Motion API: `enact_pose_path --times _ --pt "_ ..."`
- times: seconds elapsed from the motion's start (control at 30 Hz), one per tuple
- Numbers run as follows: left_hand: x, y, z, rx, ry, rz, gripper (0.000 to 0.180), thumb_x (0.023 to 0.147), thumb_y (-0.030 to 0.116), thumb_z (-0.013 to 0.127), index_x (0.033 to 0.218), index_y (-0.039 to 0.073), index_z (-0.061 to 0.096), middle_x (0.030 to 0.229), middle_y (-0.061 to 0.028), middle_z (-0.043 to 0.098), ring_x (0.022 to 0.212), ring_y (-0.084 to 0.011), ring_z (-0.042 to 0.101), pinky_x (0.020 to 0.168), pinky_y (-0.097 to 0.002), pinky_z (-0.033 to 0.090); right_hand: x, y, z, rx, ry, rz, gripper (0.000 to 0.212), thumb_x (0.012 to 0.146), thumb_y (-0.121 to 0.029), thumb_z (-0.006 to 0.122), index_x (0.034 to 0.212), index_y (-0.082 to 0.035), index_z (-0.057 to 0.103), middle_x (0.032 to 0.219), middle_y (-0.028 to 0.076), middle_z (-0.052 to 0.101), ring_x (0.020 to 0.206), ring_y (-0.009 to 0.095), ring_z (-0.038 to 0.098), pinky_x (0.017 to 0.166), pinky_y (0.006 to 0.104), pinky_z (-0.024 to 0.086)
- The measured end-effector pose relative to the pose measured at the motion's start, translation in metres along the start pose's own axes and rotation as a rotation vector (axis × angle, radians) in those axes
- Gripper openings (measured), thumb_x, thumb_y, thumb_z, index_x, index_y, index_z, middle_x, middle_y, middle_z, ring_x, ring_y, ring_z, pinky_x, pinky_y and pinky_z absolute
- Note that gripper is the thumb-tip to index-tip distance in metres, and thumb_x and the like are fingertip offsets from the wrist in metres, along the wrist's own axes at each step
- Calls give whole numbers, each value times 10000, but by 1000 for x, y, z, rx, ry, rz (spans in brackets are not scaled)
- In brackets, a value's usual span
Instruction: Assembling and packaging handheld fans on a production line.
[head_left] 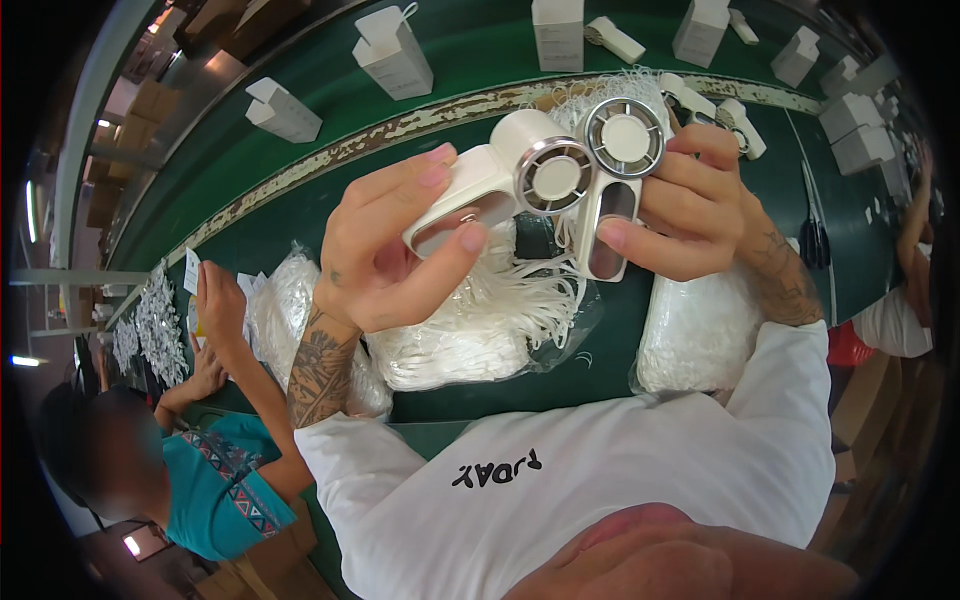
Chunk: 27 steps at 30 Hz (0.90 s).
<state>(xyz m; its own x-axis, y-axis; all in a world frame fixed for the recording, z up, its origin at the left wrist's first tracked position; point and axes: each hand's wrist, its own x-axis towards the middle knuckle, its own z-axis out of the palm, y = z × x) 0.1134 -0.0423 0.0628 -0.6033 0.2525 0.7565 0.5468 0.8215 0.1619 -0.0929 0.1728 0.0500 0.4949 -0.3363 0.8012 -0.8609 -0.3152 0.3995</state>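
In the head view, the left hand [385, 240] grips a fan [500, 180] between thumb and fingers, its handle slanting down to the left. The right hand [700, 210] holds a second fan [614, 188] closed in its fingers, handle nearly upright, thumb on the dark panel. Both fans are raised over the green table [480, 408], their round heads side by side; whether they touch I cannot tell. Beneath them, white cords [545, 305] spill from a clear bag [450, 355]. Another bag [700, 330] lies to the right, near the right forearm. Farther right are scissors [815, 235]. White boxes [395, 60] stand along the far side. At the left, a co-worker [215, 490] in teal reaches over the table.
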Motion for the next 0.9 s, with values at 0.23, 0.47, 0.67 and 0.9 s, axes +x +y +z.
enact_pose_path --times 0.23,0.47,0.67,0.9 --pt "-2 -13 -3 -161 177 -166 469 709 -108 780 1131 60 659 1163 -195 617 1026 -318 656 825 -351 575 1 3 -5 63 -20 29 470 715 -132 807 1159 -175 659 896 8 591 783 140 564 791 322 413" --pt "-4 -67 -105 229 103 -419 395 866 2 713 1241 47 597 1082 -111 653 1015 -220 647 875 -291 519 43 24 29 619 -48 608 613 665 -168 890 1197 -99 594 1089 110 648 996 255 599 855 403 456" --pt "-61 -197 -205 273 223 -581 371 952 44 631 1310 54 533 1133 -98 647 1021 -156 629 870 -281 518 124 72 133 670 -185 878 465 838 -237 796 1155 -24 530 1000 174 652 924 307 671 773 381 542" --pt "-110 -281 -195 205 242 -691 374 927 -3 636 1286 48 542 1139 -101 637 989 -147 638 834 -268 533 98 111 256 121 -2 856 553 710 -402 855 1000 -22 577 889 191 661 858 405 598 742 486 460"
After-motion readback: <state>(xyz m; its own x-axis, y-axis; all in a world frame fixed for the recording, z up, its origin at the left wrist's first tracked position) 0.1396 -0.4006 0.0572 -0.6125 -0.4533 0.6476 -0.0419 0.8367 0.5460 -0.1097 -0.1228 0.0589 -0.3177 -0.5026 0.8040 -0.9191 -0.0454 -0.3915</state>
